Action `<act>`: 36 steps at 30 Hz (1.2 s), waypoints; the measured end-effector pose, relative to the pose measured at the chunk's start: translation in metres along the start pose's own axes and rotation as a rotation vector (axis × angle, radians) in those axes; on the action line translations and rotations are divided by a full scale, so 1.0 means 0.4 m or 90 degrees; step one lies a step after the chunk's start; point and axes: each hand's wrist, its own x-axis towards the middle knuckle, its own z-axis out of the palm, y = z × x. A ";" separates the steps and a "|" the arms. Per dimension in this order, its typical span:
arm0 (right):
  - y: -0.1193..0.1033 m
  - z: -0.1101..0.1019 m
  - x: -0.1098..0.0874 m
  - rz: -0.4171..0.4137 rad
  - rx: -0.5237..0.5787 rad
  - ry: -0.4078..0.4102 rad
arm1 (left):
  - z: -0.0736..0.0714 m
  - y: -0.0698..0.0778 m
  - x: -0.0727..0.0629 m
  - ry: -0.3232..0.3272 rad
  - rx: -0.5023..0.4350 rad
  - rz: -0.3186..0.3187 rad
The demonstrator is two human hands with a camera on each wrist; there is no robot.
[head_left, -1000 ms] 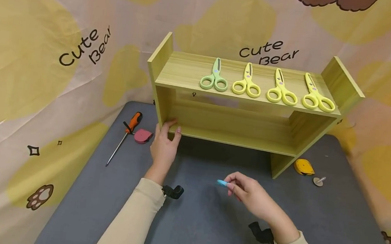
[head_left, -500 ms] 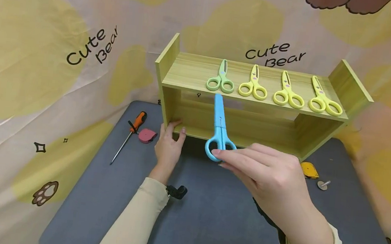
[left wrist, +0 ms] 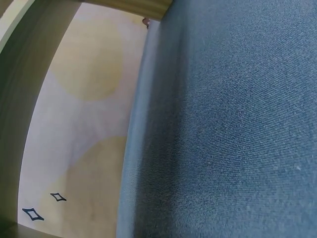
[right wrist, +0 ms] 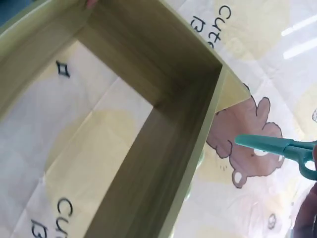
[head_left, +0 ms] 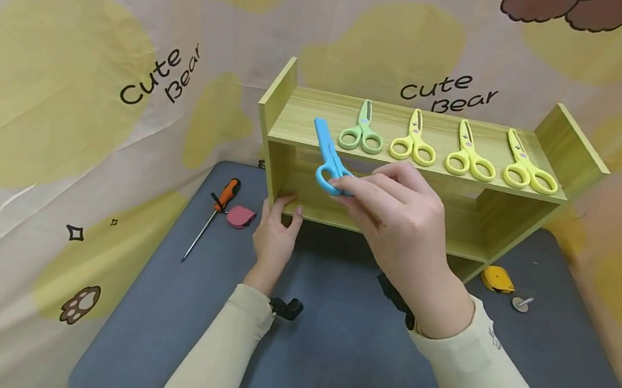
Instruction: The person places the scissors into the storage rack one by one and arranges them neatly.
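Note:
My right hand (head_left: 409, 228) pinches a pair of blue scissors (head_left: 330, 155) by the handle loops, tip pointing away and up. In the head view they overlap the left part of the wooden shelf's (head_left: 313, 116) upper board, left of the green scissors (head_left: 363, 130). From the right wrist, the blue scissors (right wrist: 270, 144) look teal and hang in the air beside the shelf. My left hand (head_left: 274, 237) grips the shelf at its lower left corner. Three yellow scissors, the left (head_left: 414, 140), middle (head_left: 468, 154) and right one (head_left: 524, 166), lie in a row on the upper board.
Left of the shelf, an orange-handled screwdriver (head_left: 213, 216) and a pink tape measure (head_left: 240, 216) lie on the grey table (head_left: 340, 353). A yellow tape measure (head_left: 497, 279) and a small disc with a pin (head_left: 521, 303) are at right. A printed cloth (head_left: 69, 133) hangs behind.
My right hand has lifted the blue scissors from low over the table, then carried them left and farther forward to the upper board. The left hand has stayed on the shelf.

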 end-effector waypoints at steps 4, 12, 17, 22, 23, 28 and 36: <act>0.011 0.018 0.021 0.033 0.040 0.044 | -0.002 0.004 -0.001 0.002 -0.007 0.002; 0.010 0.073 0.045 0.278 0.247 0.059 | 0.002 0.001 -0.006 -0.001 0.005 -0.004; -0.005 0.105 0.053 0.502 0.457 0.098 | 0.002 0.003 -0.006 0.008 0.000 -0.002; -0.033 0.158 0.053 0.594 0.584 0.186 | -0.004 0.001 -0.006 0.013 -0.007 0.010; -0.040 0.169 0.050 0.610 0.602 0.207 | -0.005 -0.001 -0.007 0.012 -0.009 0.011; -0.076 0.217 0.029 0.672 0.673 0.298 | -0.008 -0.010 -0.019 -0.003 0.002 0.000; -0.089 0.260 0.029 0.748 0.767 0.368 | -0.008 0.002 -0.008 0.005 0.004 -0.006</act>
